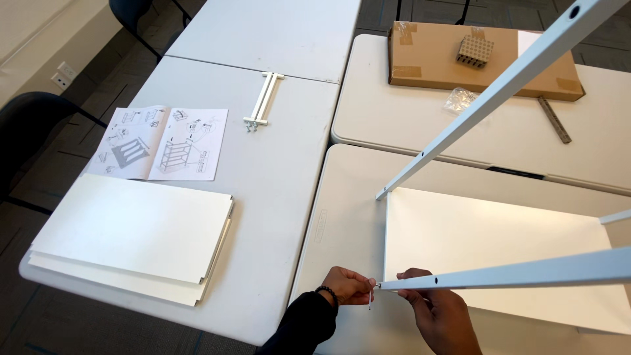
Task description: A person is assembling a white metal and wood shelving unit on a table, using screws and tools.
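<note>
I pinch a small silver metal hex key (371,299) between the fingertips of my left hand (348,286), low in the frame just left of centre. Its tip meets the end of the long white metal post (526,272) that runs off to the right edge. My right hand (437,309) wraps around that post end, fingers closed on it, steadying it against the flat white shelf panel (486,246) lying on the pale grey table (342,217). To do this well, I judge I should keep the key square to the fastener, brace the post firmly and turn in short strokes. The open instruction sheet (161,143) lies at the upper left, above a stack of white panels (131,240).
</note>
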